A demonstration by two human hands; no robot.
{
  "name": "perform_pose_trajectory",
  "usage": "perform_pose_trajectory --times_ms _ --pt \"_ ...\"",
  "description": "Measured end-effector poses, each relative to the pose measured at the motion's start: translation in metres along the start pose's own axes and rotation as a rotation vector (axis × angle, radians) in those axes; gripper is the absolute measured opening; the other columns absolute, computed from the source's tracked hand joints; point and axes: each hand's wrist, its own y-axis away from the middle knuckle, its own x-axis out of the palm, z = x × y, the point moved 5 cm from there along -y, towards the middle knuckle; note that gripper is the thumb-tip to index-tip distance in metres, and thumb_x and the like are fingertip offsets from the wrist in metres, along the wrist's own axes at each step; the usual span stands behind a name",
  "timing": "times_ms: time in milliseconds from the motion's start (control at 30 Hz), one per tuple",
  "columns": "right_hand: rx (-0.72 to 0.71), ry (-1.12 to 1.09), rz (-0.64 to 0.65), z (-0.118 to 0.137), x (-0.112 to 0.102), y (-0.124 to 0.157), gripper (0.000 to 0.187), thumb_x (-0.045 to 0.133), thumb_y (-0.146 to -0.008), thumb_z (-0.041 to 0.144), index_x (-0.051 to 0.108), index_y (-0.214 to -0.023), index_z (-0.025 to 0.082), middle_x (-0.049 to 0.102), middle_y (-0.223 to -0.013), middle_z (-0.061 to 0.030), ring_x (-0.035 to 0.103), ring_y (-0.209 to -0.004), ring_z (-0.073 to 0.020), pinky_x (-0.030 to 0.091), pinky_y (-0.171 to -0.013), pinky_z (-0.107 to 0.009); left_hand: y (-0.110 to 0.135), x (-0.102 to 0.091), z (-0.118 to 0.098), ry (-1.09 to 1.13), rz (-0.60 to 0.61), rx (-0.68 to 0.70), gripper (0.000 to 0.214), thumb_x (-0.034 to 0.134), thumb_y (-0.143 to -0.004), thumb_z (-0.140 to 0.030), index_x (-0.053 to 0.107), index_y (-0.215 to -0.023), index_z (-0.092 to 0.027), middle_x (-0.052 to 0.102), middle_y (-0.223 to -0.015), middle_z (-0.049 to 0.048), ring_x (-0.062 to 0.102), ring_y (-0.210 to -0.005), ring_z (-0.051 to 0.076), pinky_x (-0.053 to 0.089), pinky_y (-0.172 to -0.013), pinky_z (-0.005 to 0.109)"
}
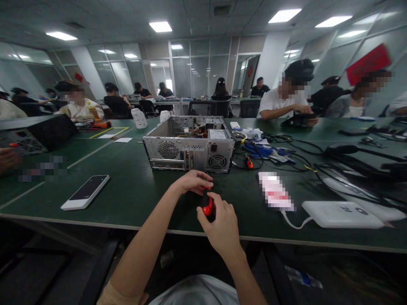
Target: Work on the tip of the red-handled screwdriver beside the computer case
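Both my hands meet near the front edge of the green table (pixel 133 199). My right hand (pixel 219 224) is closed round the red and black handle of a screwdriver (pixel 207 205). My left hand (pixel 193 181) curls over the far end of that tool, fingers bent on it. Just beyond them an open grey computer case (pixel 190 148) lies on its side, with its rear panel and fan grilles facing me. Wires and a power supply show inside the case.
A white phone (pixel 85 192) lies at the left. A white power bank (pixel 341 214) with a cable rests at the right. Black cables, a small orange-handled tool (pixel 248 162) and blue items lie beside the case. Another case (pixel 34 133) stands far left. Several people sit around.
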Motion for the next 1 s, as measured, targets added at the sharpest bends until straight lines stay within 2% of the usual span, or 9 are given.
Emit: perform_pose_trajectory --times_ms 200,300,400,500,567,733,867,1000 --pt "-0.031 0.041 0.056 -0.0005 0.0014 0.0014 0.040 0.064 -0.076 0.019 0.065 -0.116 0.025 0.055 -0.093 -0.0044 0.051 -0.089 -0.0234 0.044 -0.083 -0.039 -0.0013 -0.0041 0.0010 -0.098 -0.023 0.024 0.056 0.091 -0.053 -0.045 0.070 -0.097 -0.016 0.074 -0.089 0.0071 0.067 -0.066 0.014 0.057 -0.065 0.029" --pt "-0.046 0.067 0.061 -0.0021 0.0033 0.0020 0.043 0.063 -0.073 0.014 0.068 -0.115 0.026 0.051 -0.094 -0.0053 0.049 -0.088 -0.0235 0.045 -0.081 -0.039 -0.0022 -0.0022 0.0009 -0.082 -0.047 0.036 0.057 0.093 -0.049 -0.040 0.069 -0.094 -0.014 0.073 -0.089 0.0075 0.067 -0.066 0.014 0.057 -0.064 0.028" --pt "-0.065 0.086 0.044 -0.0017 0.0040 0.0017 0.043 0.064 -0.078 0.018 0.066 -0.120 0.028 0.051 -0.094 -0.0058 0.050 -0.088 -0.0238 0.045 -0.081 -0.039 -0.0025 0.0003 0.0004 -0.001 -0.049 0.053 0.056 0.095 -0.047 -0.032 0.068 -0.092 -0.013 0.073 -0.088 0.0069 0.068 -0.069 0.014 0.057 -0.065 0.028" --pt "-0.051 0.113 0.017 -0.0003 0.0025 0.0008 0.049 0.064 -0.086 0.041 0.058 -0.131 0.024 0.056 -0.101 -0.0087 0.053 -0.093 -0.0267 0.044 -0.084 -0.042 -0.0025 0.0015 0.0012 0.087 -0.027 0.059 0.056 0.095 -0.048 -0.027 0.068 -0.094 -0.012 0.072 -0.086 0.0066 0.069 -0.072 0.016 0.058 -0.068 0.031" --pt "-0.036 0.125 0.016 0.0009 0.0014 0.0003 0.054 0.056 -0.090 0.051 0.053 -0.133 0.019 0.062 -0.105 -0.0114 0.056 -0.096 -0.0286 0.042 -0.085 -0.043 -0.0027 0.0014 0.0024 0.116 -0.018 0.055 0.056 0.095 -0.047 -0.025 0.068 -0.094 -0.012 0.072 -0.086 0.0065 0.069 -0.073 0.017 0.059 -0.070 0.033" --pt "-0.003 0.089 0.078 0.0004 0.0012 0.0003 0.042 0.035 -0.101 0.039 0.048 -0.135 0.017 0.071 -0.094 -0.0092 0.063 -0.085 -0.0245 0.040 -0.082 -0.038 -0.0032 0.0019 0.0018 0.154 -0.002 0.054 0.053 0.094 -0.049 -0.023 0.069 -0.095 -0.013 0.070 -0.085 0.0042 0.069 -0.071 0.015 0.058 -0.075 0.034" --pt "0.035 0.043 0.062 -0.0029 0.0005 -0.0002 0.039 0.043 -0.097 0.036 0.048 -0.132 0.018 0.071 -0.090 -0.0060 0.064 -0.080 -0.0231 0.041 -0.082 -0.037 -0.0024 0.0028 0.0000 0.145 0.004 0.017 0.051 0.092 -0.054 -0.022 0.068 -0.099 -0.014 0.071 -0.085 0.0044 0.069 -0.070 0.014 0.058 -0.075 0.032" --pt "0.065 0.017 0.000 -0.0035 -0.0010 -0.0015 0.039 0.057 -0.087 0.039 0.052 -0.120 0.019 0.067 -0.081 -0.0021 0.062 -0.074 -0.0213 0.040 -0.078 -0.035 -0.0026 0.0007 0.0007 0.061 -0.015 -0.010 0.050 0.090 -0.057 -0.026 0.068 -0.100 -0.015 0.073 -0.088 0.0055 0.070 -0.070 0.015 0.058 -0.072 0.030"
